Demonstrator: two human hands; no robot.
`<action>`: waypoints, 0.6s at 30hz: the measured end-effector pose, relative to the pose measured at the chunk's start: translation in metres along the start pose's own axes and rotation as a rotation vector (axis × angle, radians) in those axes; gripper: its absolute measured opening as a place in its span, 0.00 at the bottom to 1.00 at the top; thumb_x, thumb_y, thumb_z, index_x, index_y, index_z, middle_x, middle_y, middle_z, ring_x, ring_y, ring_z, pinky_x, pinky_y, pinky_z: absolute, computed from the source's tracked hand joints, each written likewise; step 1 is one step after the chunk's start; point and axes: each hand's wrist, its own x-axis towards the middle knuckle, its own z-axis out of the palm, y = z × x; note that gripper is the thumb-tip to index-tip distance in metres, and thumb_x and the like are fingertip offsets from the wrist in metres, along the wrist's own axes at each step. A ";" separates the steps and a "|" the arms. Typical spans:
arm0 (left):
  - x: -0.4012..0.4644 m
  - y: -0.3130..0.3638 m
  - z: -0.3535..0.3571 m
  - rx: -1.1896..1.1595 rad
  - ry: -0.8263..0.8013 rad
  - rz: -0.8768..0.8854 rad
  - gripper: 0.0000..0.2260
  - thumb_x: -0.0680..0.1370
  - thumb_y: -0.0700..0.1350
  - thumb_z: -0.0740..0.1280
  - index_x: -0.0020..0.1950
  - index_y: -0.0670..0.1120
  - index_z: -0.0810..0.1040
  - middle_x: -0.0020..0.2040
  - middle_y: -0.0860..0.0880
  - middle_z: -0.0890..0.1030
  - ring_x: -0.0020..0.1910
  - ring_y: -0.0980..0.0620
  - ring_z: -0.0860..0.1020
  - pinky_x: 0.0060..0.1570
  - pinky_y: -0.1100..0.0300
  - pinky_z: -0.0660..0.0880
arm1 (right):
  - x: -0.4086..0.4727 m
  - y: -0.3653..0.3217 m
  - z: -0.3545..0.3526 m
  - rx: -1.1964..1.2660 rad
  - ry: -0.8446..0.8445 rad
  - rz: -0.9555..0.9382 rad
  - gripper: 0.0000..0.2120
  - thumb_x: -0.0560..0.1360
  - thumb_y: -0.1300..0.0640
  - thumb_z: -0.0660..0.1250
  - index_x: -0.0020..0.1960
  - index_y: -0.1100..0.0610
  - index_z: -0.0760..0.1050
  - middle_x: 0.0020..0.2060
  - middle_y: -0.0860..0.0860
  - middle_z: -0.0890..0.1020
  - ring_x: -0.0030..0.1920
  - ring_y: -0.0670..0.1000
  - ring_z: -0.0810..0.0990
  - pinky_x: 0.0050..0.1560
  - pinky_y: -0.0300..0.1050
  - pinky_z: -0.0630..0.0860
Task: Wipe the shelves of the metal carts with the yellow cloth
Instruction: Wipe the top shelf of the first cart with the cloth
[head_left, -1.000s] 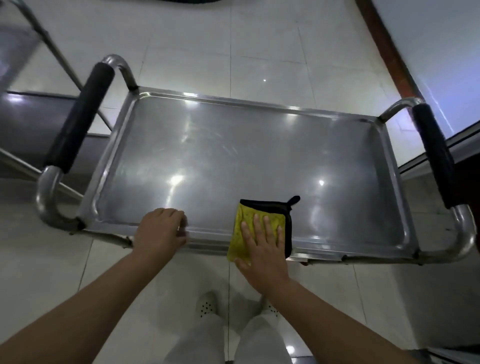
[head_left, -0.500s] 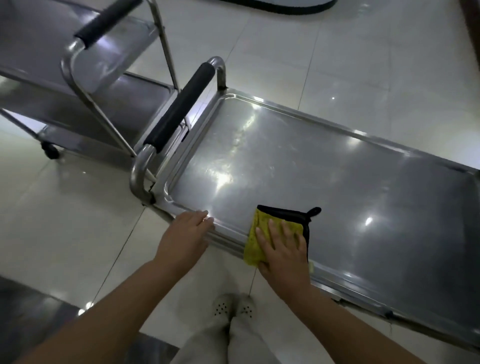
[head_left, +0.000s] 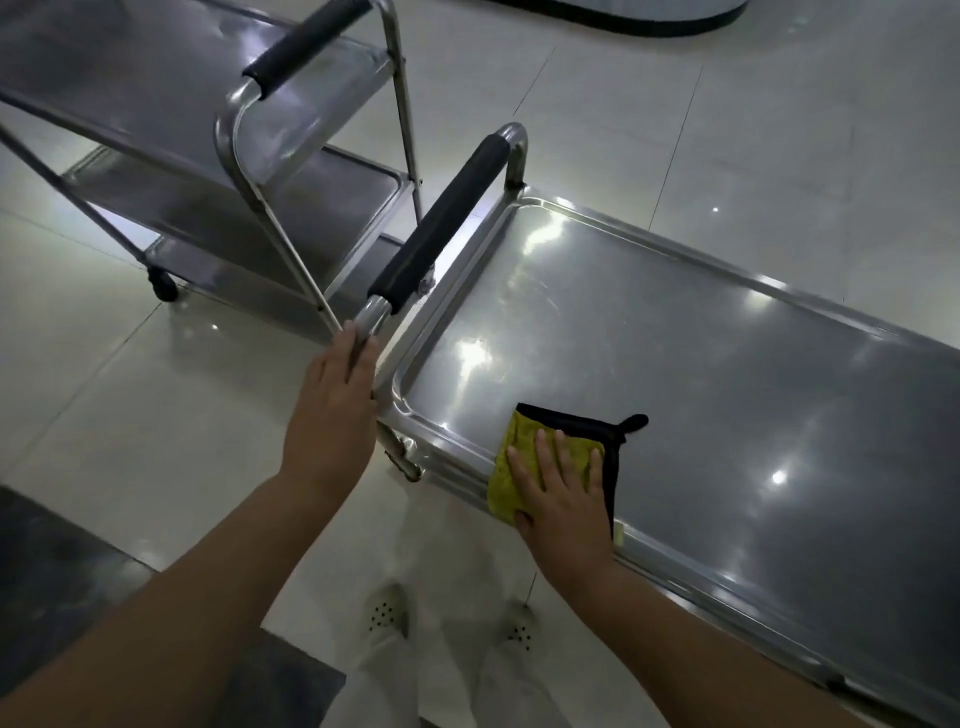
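Right hand (head_left: 563, 501) presses flat, fingers straight, on the yellow cloth (head_left: 524, 457) at the shelf (head_left: 701, 364) near edge; left hand (head_left: 332, 410), fingers nearly straight, seems to touch the handle (head_left: 441, 228) end.

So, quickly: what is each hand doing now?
Left hand: open, fingers at the cart handle.
Right hand: open, flat, pressing the yellow cloth.

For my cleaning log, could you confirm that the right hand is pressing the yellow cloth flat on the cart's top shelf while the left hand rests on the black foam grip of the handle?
Not quite. In the head view the left hand is on the bare metal bend of the handle, below the black foam grip, not on the foam. The rest holds: the right hand presses the yellow cloth flat on the top shelf.
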 end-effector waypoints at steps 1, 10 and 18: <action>0.000 -0.003 0.001 -0.005 0.006 0.018 0.31 0.69 0.30 0.73 0.71 0.37 0.68 0.72 0.37 0.65 0.63 0.40 0.67 0.59 0.46 0.72 | 0.007 -0.007 0.001 -0.002 -0.005 0.000 0.44 0.61 0.49 0.79 0.72 0.51 0.64 0.70 0.60 0.70 0.72 0.61 0.62 0.67 0.69 0.54; 0.004 -0.046 -0.001 -0.050 0.026 0.291 0.30 0.68 0.30 0.67 0.70 0.36 0.68 0.72 0.38 0.67 0.70 0.45 0.63 0.65 0.53 0.64 | 0.083 -0.097 -0.001 -0.052 0.010 0.041 0.42 0.59 0.47 0.80 0.71 0.50 0.70 0.69 0.60 0.71 0.70 0.63 0.69 0.65 0.71 0.58; 0.006 -0.073 0.005 -0.029 -0.014 0.397 0.33 0.67 0.29 0.69 0.72 0.37 0.67 0.74 0.39 0.64 0.74 0.43 0.61 0.70 0.51 0.58 | 0.113 -0.135 0.011 -0.101 -0.016 0.119 0.46 0.58 0.42 0.80 0.72 0.51 0.69 0.70 0.59 0.71 0.70 0.62 0.68 0.66 0.69 0.61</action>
